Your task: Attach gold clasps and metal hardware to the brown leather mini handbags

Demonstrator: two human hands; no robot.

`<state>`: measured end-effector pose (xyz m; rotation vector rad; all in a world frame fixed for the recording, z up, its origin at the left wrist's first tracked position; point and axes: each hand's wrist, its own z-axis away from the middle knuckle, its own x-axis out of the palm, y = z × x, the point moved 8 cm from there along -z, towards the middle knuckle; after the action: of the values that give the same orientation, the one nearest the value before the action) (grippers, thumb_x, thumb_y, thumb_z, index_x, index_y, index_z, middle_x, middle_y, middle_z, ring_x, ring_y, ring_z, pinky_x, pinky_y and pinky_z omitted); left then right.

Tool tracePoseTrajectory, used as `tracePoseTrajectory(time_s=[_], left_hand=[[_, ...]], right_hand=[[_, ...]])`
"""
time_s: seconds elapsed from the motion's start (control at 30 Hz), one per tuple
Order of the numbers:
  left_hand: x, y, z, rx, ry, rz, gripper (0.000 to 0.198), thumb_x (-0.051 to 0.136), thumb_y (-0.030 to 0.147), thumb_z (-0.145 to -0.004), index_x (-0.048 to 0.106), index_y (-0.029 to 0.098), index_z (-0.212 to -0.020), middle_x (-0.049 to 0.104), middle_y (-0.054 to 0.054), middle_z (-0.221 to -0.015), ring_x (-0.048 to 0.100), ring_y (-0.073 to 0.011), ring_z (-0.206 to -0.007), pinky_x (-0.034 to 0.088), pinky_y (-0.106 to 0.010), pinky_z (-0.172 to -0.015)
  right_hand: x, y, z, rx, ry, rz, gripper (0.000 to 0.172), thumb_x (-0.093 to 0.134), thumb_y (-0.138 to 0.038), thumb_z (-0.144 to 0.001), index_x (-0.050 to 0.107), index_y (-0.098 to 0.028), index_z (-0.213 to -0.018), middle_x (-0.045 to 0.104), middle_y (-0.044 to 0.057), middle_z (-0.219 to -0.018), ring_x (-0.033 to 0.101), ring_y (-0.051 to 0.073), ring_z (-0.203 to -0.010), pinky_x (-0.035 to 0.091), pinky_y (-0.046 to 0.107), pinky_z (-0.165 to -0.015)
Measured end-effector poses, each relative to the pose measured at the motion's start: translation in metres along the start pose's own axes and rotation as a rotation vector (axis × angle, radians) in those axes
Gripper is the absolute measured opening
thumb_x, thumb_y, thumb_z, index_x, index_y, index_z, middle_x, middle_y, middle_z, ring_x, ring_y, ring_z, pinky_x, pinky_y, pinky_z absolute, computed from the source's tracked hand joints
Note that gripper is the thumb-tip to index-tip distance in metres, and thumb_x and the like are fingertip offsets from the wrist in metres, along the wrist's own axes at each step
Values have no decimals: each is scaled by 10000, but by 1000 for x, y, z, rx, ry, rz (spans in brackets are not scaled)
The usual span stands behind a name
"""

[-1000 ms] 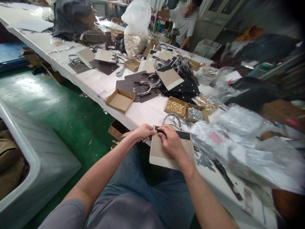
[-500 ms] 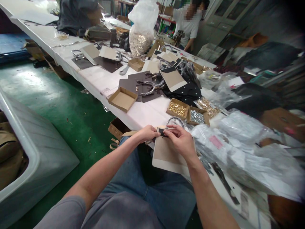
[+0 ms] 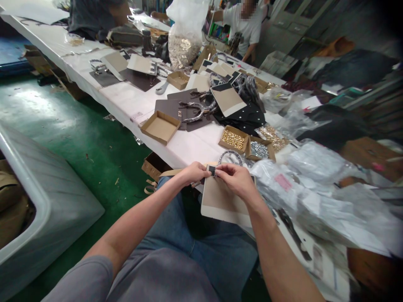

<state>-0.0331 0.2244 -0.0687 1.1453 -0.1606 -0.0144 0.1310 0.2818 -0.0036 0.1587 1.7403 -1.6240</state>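
Observation:
A beige flat panel with a dark top band lies at the near table edge over my lap. My left hand is closed at its top left corner, fingers pinched on the dark band. My right hand is also closed, thumb and fingers pinching the same band from the right. A curved metal handle lies just behind the panel. Two small cardboard boxes sit behind it, one with gold studs and one with silver parts.
The long white table carries an empty cardboard tray, dark and beige panels, metal handles and a big plastic bag of metal pieces. Crumpled plastic bags fill the right. Another person stands at the far end. Green floor at left.
My right hand has lifted from lying flat on the panel to pinching its top band. The panel's top edge has come up slightly towards me. The view shifted a little.

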Motion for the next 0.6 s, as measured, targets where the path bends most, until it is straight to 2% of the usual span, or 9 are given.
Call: tracePoseTrajectory(time_s=[0.27,0.6], left_hand=[[1,8,6,-15,5,6,409,800,186,-972,605,152,-615,538,31,-531,426,-74,-466,317,-209,-480],[2,4,4,-18,9,24,388,807,189,-962,620,151,-624,557,27,-541,454,-78,-474,333,-206,-486]], right_hand=[[2,-4,1,-45,-20,100,213,795,-408,-917,884,-238,-1010,878,58,-970,798,265,-855,600,416,-838],[0,-7,6,-139,64,207,191,760,-394,-957,874,-256,-1021,876,63,-1001,779,273,-868,593,427,-855]])
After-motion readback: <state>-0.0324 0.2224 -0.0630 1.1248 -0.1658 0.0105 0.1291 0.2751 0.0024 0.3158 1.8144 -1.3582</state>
